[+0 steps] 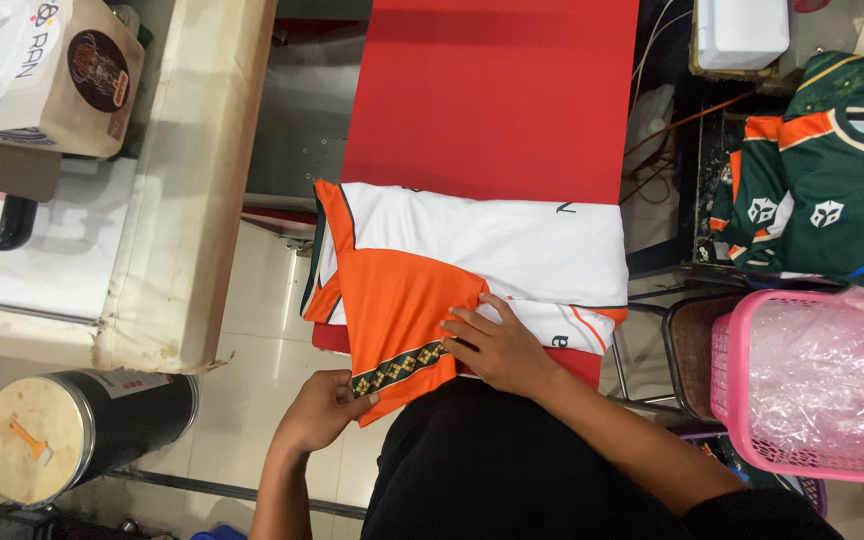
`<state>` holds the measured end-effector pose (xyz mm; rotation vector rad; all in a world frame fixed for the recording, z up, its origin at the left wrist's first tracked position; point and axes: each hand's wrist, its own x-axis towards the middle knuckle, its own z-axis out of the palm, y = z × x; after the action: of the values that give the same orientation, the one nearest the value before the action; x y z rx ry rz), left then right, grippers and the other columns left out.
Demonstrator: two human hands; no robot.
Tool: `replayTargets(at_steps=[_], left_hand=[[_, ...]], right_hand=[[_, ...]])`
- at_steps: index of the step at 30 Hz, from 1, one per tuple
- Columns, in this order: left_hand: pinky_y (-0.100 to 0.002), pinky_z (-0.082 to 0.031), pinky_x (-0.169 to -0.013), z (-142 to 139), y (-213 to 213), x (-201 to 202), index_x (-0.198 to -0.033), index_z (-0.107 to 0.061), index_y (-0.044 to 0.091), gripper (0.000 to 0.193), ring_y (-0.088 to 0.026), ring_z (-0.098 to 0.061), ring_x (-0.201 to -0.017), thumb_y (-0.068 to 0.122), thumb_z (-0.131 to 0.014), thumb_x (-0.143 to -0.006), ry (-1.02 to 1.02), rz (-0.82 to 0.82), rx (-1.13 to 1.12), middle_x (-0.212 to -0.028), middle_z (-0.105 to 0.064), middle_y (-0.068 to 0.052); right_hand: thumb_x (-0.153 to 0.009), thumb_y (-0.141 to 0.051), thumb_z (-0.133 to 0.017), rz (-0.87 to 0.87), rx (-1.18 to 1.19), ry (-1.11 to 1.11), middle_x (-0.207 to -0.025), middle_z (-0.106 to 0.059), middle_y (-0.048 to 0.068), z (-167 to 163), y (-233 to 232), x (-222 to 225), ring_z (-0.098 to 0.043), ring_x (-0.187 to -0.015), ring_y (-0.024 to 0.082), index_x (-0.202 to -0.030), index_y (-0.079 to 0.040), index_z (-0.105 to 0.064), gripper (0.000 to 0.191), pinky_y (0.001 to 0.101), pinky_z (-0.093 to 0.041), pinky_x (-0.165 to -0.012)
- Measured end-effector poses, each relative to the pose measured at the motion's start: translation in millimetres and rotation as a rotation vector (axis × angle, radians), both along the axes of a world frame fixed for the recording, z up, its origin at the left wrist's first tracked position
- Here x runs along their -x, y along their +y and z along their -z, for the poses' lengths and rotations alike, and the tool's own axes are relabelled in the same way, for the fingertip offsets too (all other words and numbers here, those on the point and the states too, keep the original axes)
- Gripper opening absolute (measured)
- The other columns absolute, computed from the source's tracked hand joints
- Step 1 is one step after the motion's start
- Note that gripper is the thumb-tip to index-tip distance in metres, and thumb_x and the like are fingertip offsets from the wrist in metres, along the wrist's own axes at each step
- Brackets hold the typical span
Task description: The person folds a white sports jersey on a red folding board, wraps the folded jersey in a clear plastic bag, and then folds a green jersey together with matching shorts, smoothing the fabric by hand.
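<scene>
Black top, bare forearms

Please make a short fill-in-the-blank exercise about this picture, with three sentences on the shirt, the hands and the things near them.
1. The shirt lies on a ____ board.
2. The left hand grips the shirt's ____ sleeve.
3. The right hand lies flat on the shirt; the basket to its right is ____.

Missing words: red; orange; pink
</scene>
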<state>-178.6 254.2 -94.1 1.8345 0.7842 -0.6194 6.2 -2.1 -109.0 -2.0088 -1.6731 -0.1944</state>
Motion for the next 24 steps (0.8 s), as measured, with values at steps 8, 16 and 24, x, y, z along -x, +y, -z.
replayTargets(at_steps=[8, 16, 24], left_hand=[[-0.03, -0.054, -0.096, -9, 40, -77, -0.105, -0.07, -0.002, 0.035, -0.013, -0.071, -0.105, 0.03, -0.065, -0.093, -0.628, -0.445, 0.713, -0.105, -0.077, -0.006], [-0.036, -0.055, -0.077, 1, 10, -150, -0.127, -0.061, 0.006, 0.046, -0.021, -0.069, -0.082, 0.02, -0.079, -0.087, -0.552, -0.11, -0.462, -0.09, -0.072, -0.01], [-0.032, -0.054, -0.074, 1, 2, -104, -0.122, -0.071, 0.009, 0.036, -0.022, -0.066, -0.081, 0.009, -0.077, -0.086, -0.652, -0.16, -0.453, -0.087, -0.068, -0.009]], right_hand=[[-0.106, -0.016, -0.058, 0.334, -0.052, 0.954, -0.09, -0.073, 0.009, 40, 4, -44, -0.064, -0.079, 0.012, -0.109, -0.002, -0.074, 0.022, 0.0434, -0.049, -0.09], [-0.094, -0.011, -0.066, 0.501, -0.115, 1.444, -0.092, -0.075, 0.004, 34, 17, -84, -0.06, -0.062, 0.007, -0.136, 0.0, -0.053, 0.046, 0.0259, -0.05, -0.053], [-0.093, 0.002, -0.052, 0.433, -0.236, 1.327, -0.104, -0.075, 0.011, 24, -7, -62, -0.07, -0.085, 0.011, -0.148, -0.003, -0.042, 0.056, 0.0251, -0.057, -0.078]])
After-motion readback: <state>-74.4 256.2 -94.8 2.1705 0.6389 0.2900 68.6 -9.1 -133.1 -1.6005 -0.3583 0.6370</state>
